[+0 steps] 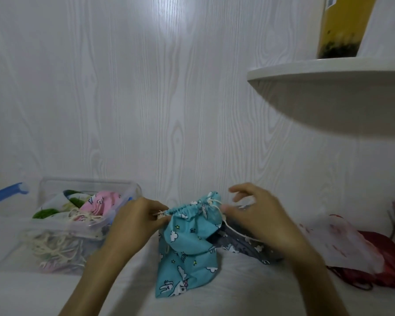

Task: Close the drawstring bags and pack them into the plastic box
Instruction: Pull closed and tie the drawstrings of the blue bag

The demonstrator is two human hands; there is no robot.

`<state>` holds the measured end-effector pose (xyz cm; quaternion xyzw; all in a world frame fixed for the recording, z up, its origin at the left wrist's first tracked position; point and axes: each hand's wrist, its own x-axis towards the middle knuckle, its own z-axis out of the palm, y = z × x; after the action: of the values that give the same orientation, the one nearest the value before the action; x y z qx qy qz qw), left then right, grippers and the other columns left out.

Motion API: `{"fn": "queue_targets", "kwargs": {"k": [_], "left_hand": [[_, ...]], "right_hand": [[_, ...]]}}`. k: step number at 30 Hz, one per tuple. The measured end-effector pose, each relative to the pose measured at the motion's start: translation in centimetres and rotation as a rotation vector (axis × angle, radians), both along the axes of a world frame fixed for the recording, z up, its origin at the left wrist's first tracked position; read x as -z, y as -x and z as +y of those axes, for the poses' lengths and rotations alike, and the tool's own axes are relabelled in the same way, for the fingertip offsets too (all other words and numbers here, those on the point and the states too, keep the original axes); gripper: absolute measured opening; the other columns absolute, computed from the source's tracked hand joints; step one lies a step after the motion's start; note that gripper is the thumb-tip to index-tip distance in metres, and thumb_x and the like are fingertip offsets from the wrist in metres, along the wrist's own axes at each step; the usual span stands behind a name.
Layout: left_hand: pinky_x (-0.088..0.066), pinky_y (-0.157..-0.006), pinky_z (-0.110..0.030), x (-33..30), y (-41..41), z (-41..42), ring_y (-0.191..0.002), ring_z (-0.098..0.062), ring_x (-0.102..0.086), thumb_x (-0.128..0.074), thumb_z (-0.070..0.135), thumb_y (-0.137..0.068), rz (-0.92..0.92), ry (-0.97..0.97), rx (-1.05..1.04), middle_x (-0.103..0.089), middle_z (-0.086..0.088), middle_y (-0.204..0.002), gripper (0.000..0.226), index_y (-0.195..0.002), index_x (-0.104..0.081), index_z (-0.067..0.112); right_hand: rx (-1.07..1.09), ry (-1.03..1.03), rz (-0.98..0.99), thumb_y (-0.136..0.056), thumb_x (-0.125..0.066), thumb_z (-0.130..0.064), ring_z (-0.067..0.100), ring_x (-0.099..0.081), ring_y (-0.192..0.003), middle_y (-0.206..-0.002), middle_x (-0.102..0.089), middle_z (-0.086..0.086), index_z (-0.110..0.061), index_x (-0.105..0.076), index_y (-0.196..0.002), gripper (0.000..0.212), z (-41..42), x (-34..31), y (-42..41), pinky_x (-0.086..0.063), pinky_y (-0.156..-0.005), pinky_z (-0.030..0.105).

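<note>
- Teal drawstring bag (187, 245): stands on the white surface (249, 293) in front of you, between your two hands. Its mouth is gathered most of the way into a ruffle; judged nearly closed, not yet packed.
- Your left hand (132, 222): fingers curled, pinching the cream cord (161, 214) where it leaves the left end of the bag's channel.
- Your right hand (258, 215): thumb and lower fingers appear to hold the cord at the right end of the channel, with a strand running down under the palm; the upper fingers are lifted and loosely spread. The exact grip is partly hidden.
- Plastic box (55, 224): clear, open-topped, to your left, just beside the left forearm. It already holds several bags, a pink one (100, 201) and a green-and-white one (71, 199) among them, with cream cords tangled inside. Judged a good part of the packing done.
- Grey bag (242, 245): lies behind and right of the teal one, under your right hand; it looks flat and still to be closed.
- Red fabric (379, 254) under a white sheet (342, 242): far right; whether it is a bag cannot be told.
- Blue object (5, 193): at the left edge, beyond the box.
- Shelf (328, 71): overhead right, carrying a yellow container (342, 26).
- Obstruction: nothing lies between the teal bag and the box except your own left arm.
</note>
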<state>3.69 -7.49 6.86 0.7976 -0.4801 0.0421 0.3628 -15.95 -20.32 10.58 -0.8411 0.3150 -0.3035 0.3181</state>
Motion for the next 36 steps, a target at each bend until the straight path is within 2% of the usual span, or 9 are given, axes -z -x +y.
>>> {"fn": "queue_targets", "kwargs": {"k": [4,7,11,18,23,27,30,33,36], "left_hand": [[-0.057,-0.079,-0.034,0.0,-0.7,0.6,-0.079,-0.002,-0.070,-0.071,0.026,-0.081,0.132,-0.006,0.143,-0.075,0.013,-0.084,0.013,-0.094,-0.075,0.030],[-0.057,-0.084,-0.030,-0.2,-1.4,1.0,-0.083,0.001,-0.069,-0.073,0.024,-0.080,0.215,-0.013,0.199,-0.075,0.012,-0.092,0.022,-0.102,-0.073,0.025],[-0.046,-0.055,-0.017,-0.6,-1.9,1.4,-0.052,0.002,-0.057,-0.072,0.029,-0.079,0.184,0.028,0.177,-0.070,0.013,-0.061,0.008,-0.073,-0.074,0.034],[-0.045,-0.055,-0.022,-0.9,-0.4,1.3,-0.058,-0.005,-0.053,-0.068,0.048,-0.075,0.174,-0.142,0.360,-0.071,0.007,-0.070,0.017,-0.083,-0.077,0.035],[-0.045,-0.057,-0.028,-0.9,0.5,0.8,-0.067,-0.008,-0.060,-0.052,0.044,-0.091,-0.362,-0.014,-0.193,-0.067,0.008,-0.073,0.030,-0.085,-0.074,0.025],[-0.034,-0.048,-0.026,-0.5,-0.7,0.8,-0.060,-0.023,-0.059,-0.061,0.030,-0.089,-0.351,0.161,-0.372,-0.066,0.000,-0.067,0.023,-0.077,-0.075,0.015],[-0.022,-0.044,-0.022,-0.4,-0.6,0.6,-0.055,-0.019,-0.050,-0.061,0.029,-0.090,-0.378,0.124,-0.427,-0.062,0.000,-0.063,0.026,-0.072,-0.073,0.015],[-0.015,-0.045,-0.025,-0.3,-0.2,0.5,-0.063,-0.018,-0.045,-0.052,0.037,-0.093,-0.374,-0.002,-0.481,-0.054,0.004,-0.065,0.031,-0.074,-0.069,0.019],[-0.019,-0.048,-0.027,-0.3,0.1,0.6,-0.064,-0.018,-0.046,-0.051,0.039,-0.093,-0.393,-0.024,-0.473,-0.050,0.006,-0.063,0.034,-0.065,-0.057,0.021]], "right_hand": [[0.035,0.152,0.111,-0.082,-0.069,-0.035,0.004,-0.060,-0.088,-0.104,-0.062,-0.013,-0.026,-0.057,-0.114,0.036,1.4,2.2,-2.7,-0.053,-0.077,0.025],[0.107,0.129,0.079,-0.083,-0.069,-0.031,0.003,-0.065,-0.073,-0.082,-0.071,-0.011,-0.025,-0.073,-0.097,0.016,0.3,2.1,-2.1,-0.056,-0.073,0.028],[0.153,0.051,0.069,-0.076,-0.076,-0.031,0.003,-0.067,-0.063,-0.068,-0.072,-0.011,-0.027,-0.076,-0.083,0.008,-1.2,1.1,0.0,-0.057,-0.067,0.025],[0.251,0.115,-0.074,-0.075,-0.077,-0.030,0.005,-0.060,-0.046,-0.048,-0.064,-0.007,-0.023,-0.075,-0.068,0.011,-2.2,1.0,0.8,-0.045,-0.050,0.020],[0.183,-0.061,-0.111,-0.071,-0.081,-0.019,0.006,-0.057,-0.038,-0.047,-0.066,0.000,-0.014,-0.073,-0.065,0.010,-2.7,0.6,1.6,-0.044,-0.041,0.015],[0.284,-0.128,-0.185,-0.072,-0.079,-0.011,0.013,-0.061,-0.043,-0.051,-0.067,0.008,-0.011,-0.072,-0.061,0.013,-4.0,0.3,4.2,-0.047,-0.043,0.013],[0.275,-0.153,-0.055,-0.074,-0.077,-0.010,0.017,-0.063,-0.048,-0.053,-0.068,0.009,-0.008,-0.073,-0.062,0.013,-4.3,0.7,4.0,-0.051,-0.048,0.020],[0.199,-0.178,0.082,-0.074,-0.077,-0.009,0.015,-0.064,-0.048,-0.058,-0.071,0.007,-0.009,-0.074,-0.080,0.007,-4.0,0.8,3.5,-0.048,-0.049,0.021],[0.151,-0.120,0.161,-0.072,-0.080,-0.017,0.014,-0.067,-0.062,-0.090,-0.070,-0.003,-0.024,-0.064,-0.102,0.035,-3.3,0.0,3.6,-0.054,-0.060,0.025]]}}
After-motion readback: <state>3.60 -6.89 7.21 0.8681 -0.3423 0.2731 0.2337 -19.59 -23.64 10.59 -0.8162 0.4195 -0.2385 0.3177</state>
